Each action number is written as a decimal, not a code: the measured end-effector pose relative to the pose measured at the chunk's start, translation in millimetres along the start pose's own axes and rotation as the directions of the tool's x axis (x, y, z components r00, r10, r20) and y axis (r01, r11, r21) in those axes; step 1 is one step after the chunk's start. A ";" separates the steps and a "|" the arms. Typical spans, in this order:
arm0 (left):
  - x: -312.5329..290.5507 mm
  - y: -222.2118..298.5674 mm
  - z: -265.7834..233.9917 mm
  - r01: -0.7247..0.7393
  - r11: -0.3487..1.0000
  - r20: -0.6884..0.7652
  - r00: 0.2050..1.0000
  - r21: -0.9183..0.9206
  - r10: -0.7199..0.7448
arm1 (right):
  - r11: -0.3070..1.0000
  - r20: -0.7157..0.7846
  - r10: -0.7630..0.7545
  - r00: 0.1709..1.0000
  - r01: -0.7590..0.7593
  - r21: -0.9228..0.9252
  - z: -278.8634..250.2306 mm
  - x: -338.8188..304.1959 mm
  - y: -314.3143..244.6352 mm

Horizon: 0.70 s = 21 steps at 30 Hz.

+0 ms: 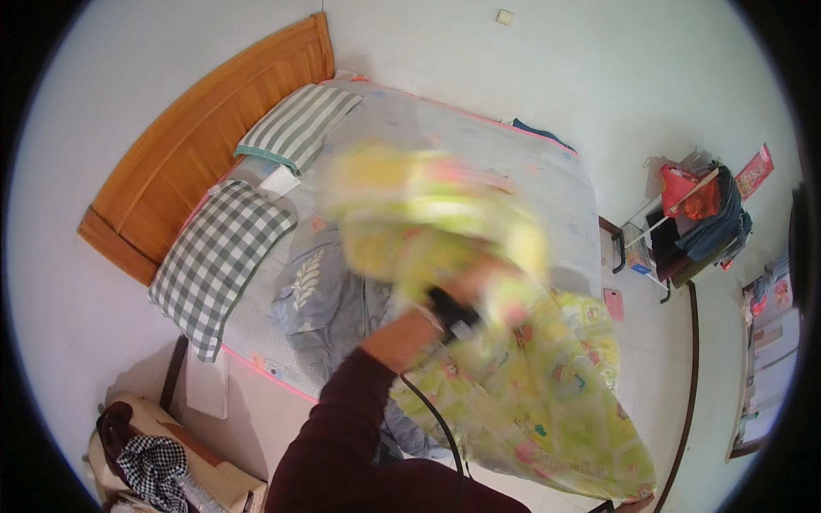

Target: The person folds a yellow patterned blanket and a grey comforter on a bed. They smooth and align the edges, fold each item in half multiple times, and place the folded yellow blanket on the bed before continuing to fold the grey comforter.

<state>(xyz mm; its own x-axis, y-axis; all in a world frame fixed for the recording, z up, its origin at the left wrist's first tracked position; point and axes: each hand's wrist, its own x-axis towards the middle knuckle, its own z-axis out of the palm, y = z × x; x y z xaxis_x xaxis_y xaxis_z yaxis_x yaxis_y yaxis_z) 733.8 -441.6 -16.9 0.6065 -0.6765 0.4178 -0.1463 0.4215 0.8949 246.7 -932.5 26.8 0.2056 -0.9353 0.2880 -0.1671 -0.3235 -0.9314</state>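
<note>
A large yellow-green fabric cover printed with small colourful figures (547, 410) spreads from above the middle of the bed down to the lower right, where its corner reaches the frame's edge. Its upper part is a bright blur, while its lower part shows creases. The person's left hand (486, 286) is over the blurred part; it is too smeared to tell whether its fingers are closed on the fabric. A black wristband (453, 315) circles that wrist, below a dark maroon sleeve (342, 436). The right hand (637, 505), mostly cut off by the lower edge, is at the cover's bottom corner; how its fingers stand cannot be told.

Just left of the cover lies a rumpled grey quilt with a white leaf motif (316, 291), on a pale grey patterned bed sheet with pink edging (560, 192). Farther left, a black-and-white checked pillow (224, 261) and a grey-and-white striped pillow (304, 124) lie beside a curved brown wooden headboard (214, 141). Near the right wall, draped clothes (714, 227) hang on a white rack.
</note>
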 end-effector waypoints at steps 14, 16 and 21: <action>-174.8 5.1 189.2 0.616 0.651 0.550 0.386 0.443 -0.741 | 0.549 0.510 0.419 0.751 -0.657 0.516 -72.6 -119.3 137.7; -186.2 17.1 170.6 0.573 0.693 0.342 0.607 0.437 -0.718 | 0.588 0.523 0.369 0.769 -0.629 0.509 -59.2 -150.6 139.4; -156.9 139.1 26.5 0.327 0.935 -0.296 0.914 0.135 -0.277 | 0.934 0.432 0.181 0.884 -0.292 0.205 -21.2 -202.9 70.8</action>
<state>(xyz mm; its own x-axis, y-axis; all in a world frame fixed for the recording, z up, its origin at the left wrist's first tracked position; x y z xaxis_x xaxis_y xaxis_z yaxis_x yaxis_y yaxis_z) 597.6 -292.9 46.2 0.8264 -0.5561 0.0879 -0.0440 0.0917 0.9948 172.7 -768.7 -92.8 0.5675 -0.8233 -0.0107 -0.0180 0.0005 -0.9998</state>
